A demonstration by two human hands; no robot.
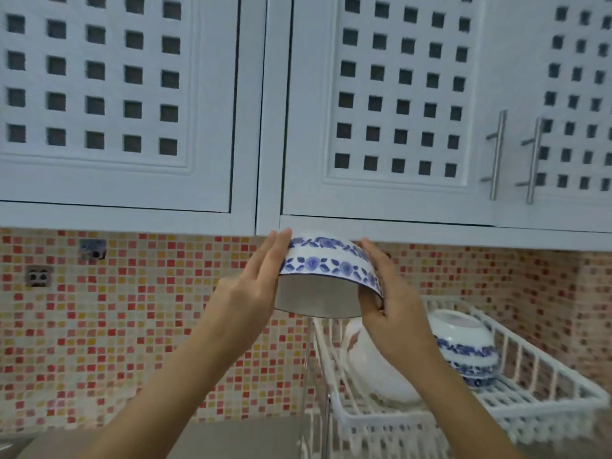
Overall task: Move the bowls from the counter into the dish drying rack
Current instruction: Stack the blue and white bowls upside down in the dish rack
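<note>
1. A white bowl point(326, 271) with blue flower bands is held up in the air between both hands, upside down and tilted, so its open mouth faces down and toward the camera.
2. The left hand point(251, 286) lies flat against the bowl's left side, fingers straight and close together, pressing the wall.
3. The right hand point(394, 299) presses the bowl's right side, with the thumb at the rim. The bowl is clamped between the two palms.
4. The bowl hangs above the near left end of the white drying rack point(543, 389), just under the bottom edge of the white wall cupboards point(265, 111), and touches neither.
5. The rack stands at the lower right, in front of the tiled wall point(132, 326).
6. A stack of bowls point(467, 349) with the same blue pattern sits upside down in the rack's far part.
7. A white dish point(374, 369) leans in the rack's near part, partly hidden by the right forearm; whether it is a plate or a bowl cannot be told.
8. The counter point(238, 438) shows along the bottom edge, blurred.
9. A wall socket point(39, 275) sits at the far left of the tiles.
</note>
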